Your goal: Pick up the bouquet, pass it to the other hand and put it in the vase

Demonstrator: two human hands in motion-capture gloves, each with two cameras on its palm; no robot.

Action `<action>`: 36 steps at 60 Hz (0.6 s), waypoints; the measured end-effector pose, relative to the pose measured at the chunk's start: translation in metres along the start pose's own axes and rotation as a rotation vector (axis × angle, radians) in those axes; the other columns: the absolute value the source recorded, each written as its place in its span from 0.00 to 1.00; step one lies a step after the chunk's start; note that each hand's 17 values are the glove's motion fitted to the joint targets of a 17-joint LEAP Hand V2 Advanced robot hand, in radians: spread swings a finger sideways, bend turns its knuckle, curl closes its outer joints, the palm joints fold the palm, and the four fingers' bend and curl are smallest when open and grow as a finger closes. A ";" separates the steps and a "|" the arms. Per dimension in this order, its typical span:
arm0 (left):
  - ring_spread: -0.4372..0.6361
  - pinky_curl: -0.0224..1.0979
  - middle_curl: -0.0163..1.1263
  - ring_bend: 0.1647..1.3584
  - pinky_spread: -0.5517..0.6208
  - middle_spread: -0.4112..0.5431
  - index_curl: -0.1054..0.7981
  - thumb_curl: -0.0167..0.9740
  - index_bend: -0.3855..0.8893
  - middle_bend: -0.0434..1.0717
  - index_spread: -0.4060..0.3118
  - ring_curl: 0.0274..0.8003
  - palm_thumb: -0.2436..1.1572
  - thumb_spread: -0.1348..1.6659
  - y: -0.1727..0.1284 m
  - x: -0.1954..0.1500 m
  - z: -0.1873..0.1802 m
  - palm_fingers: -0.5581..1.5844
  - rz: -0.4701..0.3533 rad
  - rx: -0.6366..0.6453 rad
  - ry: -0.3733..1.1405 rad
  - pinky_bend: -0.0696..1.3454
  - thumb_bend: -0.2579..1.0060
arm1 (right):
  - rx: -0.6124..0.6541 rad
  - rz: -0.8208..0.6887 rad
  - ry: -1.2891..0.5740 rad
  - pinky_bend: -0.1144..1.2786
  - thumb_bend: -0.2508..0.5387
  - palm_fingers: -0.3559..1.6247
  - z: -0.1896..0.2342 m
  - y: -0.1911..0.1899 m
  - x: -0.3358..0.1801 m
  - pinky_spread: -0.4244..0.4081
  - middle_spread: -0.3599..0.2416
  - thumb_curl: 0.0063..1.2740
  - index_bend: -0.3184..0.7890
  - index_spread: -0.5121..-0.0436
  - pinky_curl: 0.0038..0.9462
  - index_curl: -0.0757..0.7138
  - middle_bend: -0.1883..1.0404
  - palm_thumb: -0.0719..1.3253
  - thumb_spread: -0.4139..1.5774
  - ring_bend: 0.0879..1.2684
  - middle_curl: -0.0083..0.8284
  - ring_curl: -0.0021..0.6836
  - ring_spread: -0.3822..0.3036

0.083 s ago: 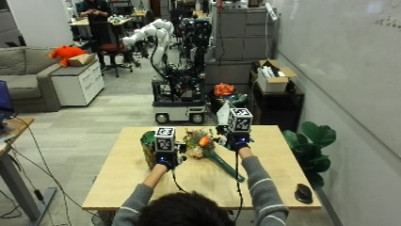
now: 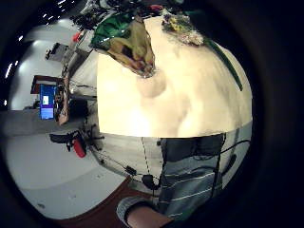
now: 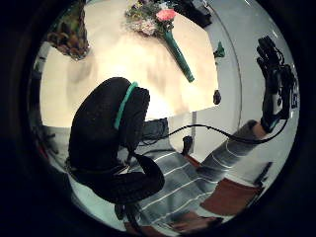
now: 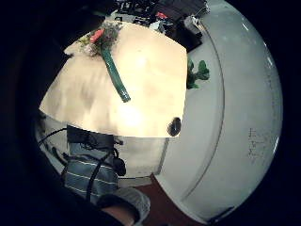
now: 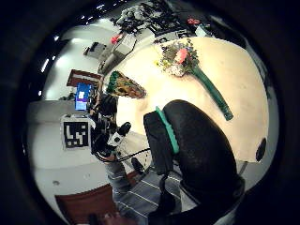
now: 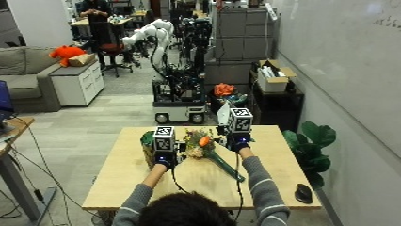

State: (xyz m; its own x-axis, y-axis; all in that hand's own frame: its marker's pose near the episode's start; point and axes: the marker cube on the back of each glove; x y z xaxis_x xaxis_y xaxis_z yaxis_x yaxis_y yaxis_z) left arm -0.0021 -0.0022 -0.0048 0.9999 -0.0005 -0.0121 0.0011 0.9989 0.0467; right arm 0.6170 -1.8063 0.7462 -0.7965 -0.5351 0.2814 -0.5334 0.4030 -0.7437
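Note:
The bouquet (image 6: pixel 199 145) lies on the wooden table (image 6: pixel 122 186), with orange and pale flowers toward the far side and its long green wrapped stem (image 6: pixel 227 168) pointing to the near right. A green and yellow vase (image 6: pixel 148 143) stands upright just left of the flowers. My left hand (image 6: pixel 164 159) hovers between vase and bouquet and holds nothing. My right hand (image 6: pixel 238 141) is raised to the right of the flowers, its fingers spread (image 3: pixel 274 84), also holding nothing. The palm views show the bouquet (image 5: pixel 178 58) and vase (image 5: pixel 124 86) below, untouched.
A black computer mouse (image 6: pixel 303 193) sits at the table's near right corner. A potted plant (image 6: pixel 311 141) stands on the floor to the right of the table. A wheeled robot base (image 6: pixel 179 101) is beyond the far edge.

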 end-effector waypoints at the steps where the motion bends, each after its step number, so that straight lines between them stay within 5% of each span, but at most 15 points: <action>1: 0.59 0.16 0.12 0.24 0.64 0.58 0.18 0.09 0.40 0.21 0.61 0.15 0.32 0.49 0.002 0.000 -0.003 0.38 0.000 0.007 0.006 0.34 0.29 | -0.005 -0.009 0.019 0.47 0.56 0.30 0.009 -0.013 0.006 0.69 0.48 0.06 0.37 0.43 0.20 0.16 0.30 0.27 0.60 0.27 0.11 0.20 0.57; 13: 0.68 0.23 0.19 0.28 0.69 0.64 0.28 0.16 0.42 0.21 0.61 0.21 0.34 0.67 -0.004 0.003 0.004 0.37 0.021 -0.012 0.013 0.35 0.27 | -0.044 -0.048 -0.025 0.50 0.51 0.27 0.018 -0.020 0.010 0.75 0.45 0.11 0.39 0.25 0.28 0.22 0.32 0.29 0.77 0.31 0.22 0.29 0.58; 36: 0.69 0.29 0.26 0.30 0.70 0.66 0.37 0.25 0.41 0.21 0.61 0.27 0.37 0.73 -0.004 0.001 0.010 0.35 0.009 -0.010 0.003 0.36 0.20 | -0.018 -0.031 -0.011 0.52 0.41 0.25 -0.003 -0.013 -0.005 0.76 0.43 0.16 0.39 0.21 0.33 0.28 0.31 0.32 0.85 0.33 0.33 0.36 0.58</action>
State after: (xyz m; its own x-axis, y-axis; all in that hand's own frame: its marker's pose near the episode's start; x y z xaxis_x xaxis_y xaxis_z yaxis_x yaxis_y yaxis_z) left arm -0.0009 -0.0064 0.0050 0.9998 0.0085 -0.0151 -0.0079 0.9993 0.0371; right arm 0.6271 -1.8069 0.7558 -0.7762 -0.5559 0.2975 -0.5632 0.3994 -0.7233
